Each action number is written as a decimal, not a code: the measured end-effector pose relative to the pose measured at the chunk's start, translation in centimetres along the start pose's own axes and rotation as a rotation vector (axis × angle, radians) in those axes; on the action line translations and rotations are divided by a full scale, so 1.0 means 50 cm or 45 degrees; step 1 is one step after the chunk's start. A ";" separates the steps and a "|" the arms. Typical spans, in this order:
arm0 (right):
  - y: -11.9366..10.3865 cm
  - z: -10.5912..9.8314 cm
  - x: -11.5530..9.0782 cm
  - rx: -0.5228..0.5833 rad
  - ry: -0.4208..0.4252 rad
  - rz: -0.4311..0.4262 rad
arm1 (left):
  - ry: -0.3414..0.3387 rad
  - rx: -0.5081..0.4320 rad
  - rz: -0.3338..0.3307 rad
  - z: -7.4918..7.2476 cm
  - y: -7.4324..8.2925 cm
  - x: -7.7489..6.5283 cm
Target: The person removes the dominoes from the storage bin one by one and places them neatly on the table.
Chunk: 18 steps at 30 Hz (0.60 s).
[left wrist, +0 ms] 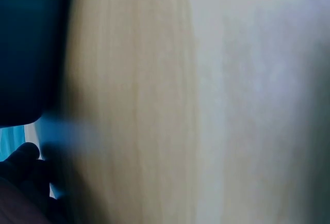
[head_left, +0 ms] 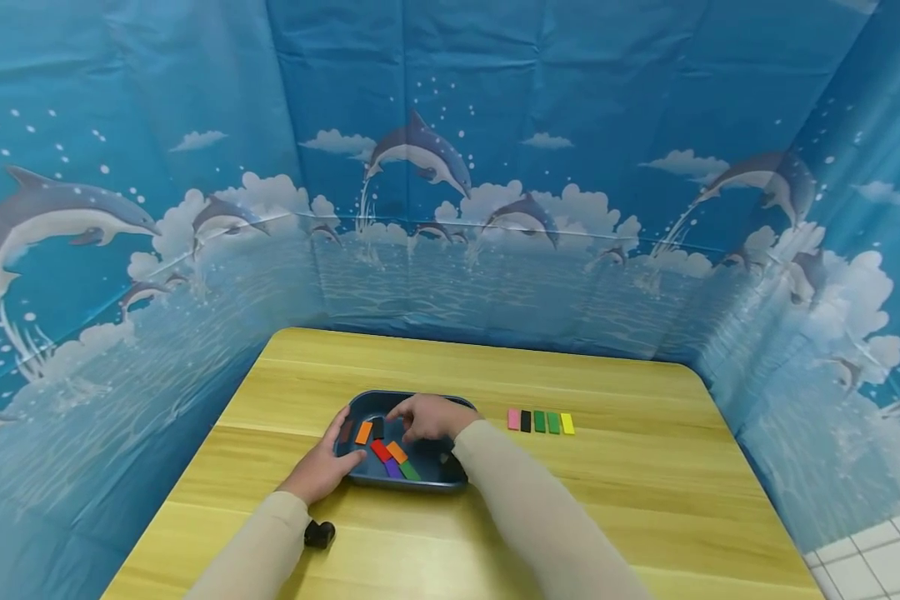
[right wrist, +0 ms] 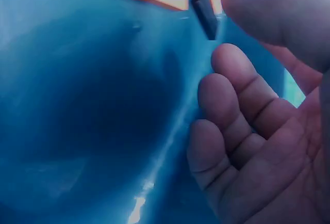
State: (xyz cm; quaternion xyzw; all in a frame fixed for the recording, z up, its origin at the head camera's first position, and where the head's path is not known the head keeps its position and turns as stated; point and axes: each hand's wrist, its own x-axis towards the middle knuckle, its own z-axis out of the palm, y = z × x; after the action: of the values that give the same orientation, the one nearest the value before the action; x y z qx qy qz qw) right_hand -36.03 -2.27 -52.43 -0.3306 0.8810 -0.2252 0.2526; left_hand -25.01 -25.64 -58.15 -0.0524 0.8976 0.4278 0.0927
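A dark blue tray (head_left: 438,486) holds several small coloured tiles. My left hand (head_left: 322,462) grips its left side, the thumb reaching over the rim and the fingers along the outside edge. Inside the tray, my right hand (head_left: 429,418) hovers with thumb and fingers apart and nothing between them. Nearest to its fingertips is a black tile (right wrist: 204,15), which stands at a slant in the right wrist view. Close by lie an orange tile (head_left: 363,432), a red tile (head_left: 381,451), another orange tile (head_left: 397,452), a purple tile (head_left: 393,468) and a green tile (head_left: 409,471).
Right of the tray, a row on the wooden table (head_left: 630,483) runs from a pink tile (head_left: 513,418) through a black tile (head_left: 526,421) and two green tiles (head_left: 547,422) to a yellow tile (head_left: 567,423). A dolphin-printed curtain (head_left: 465,275) surrounds the table's far sides.
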 end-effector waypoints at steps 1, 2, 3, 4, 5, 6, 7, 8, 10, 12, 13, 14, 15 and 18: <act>0.002 0.004 0.002 -0.017 -0.009 0.004 | 0.002 -0.002 -0.001 0.001 0.000 0.000; 0.004 0.008 0.003 -0.033 -0.017 0.009 | 0.005 -0.002 0.000 0.002 -0.001 0.001; 0.007 0.012 0.005 -0.054 -0.023 0.014 | 0.008 -0.005 0.000 0.002 0.000 0.001; 0.011 0.016 0.006 -0.072 -0.033 0.019 | 0.009 -0.008 -0.002 0.003 0.000 0.001; 0.014 0.020 0.007 -0.081 -0.044 0.026 | 0.009 -0.007 -0.004 0.004 0.000 0.001; 0.018 0.024 0.008 -0.077 -0.049 0.036 | 0.009 -0.008 -0.002 0.004 0.000 0.001; 0.022 0.028 0.009 -0.078 -0.055 0.043 | 0.008 -0.007 -0.002 0.005 0.000 0.001; 0.025 0.031 0.010 -0.071 -0.059 0.053 | 0.005 -0.006 -0.007 0.005 0.000 0.001; 0.030 0.036 0.011 -0.046 -0.066 0.069 | 0.001 -0.005 -0.014 0.006 0.000 0.001; 0.033 0.038 0.012 -0.019 -0.068 0.072 | -0.001 -0.005 -0.015 0.006 -0.001 0.001; 0.033 0.039 0.012 -0.016 -0.070 0.071 | -0.001 -0.005 -0.013 0.005 -0.001 0.001; 0.033 0.040 0.013 -0.012 -0.074 0.069 | 0.000 -0.004 -0.014 0.004 0.000 0.001; 0.034 0.041 0.014 -0.014 -0.079 0.064 | 0.001 -0.004 -0.015 0.003 0.000 0.001; 0.037 0.045 0.016 -0.028 -0.081 0.054 | -0.001 0.000 -0.012 0.002 0.004 0.000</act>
State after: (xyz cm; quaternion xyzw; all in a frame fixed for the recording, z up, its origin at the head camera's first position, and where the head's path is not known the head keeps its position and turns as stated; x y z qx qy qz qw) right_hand -36.08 -2.07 -55.43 -0.3217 0.8817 -0.1996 0.2817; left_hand -25.01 -25.43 -58.08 -0.0566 0.8973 0.4273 0.0953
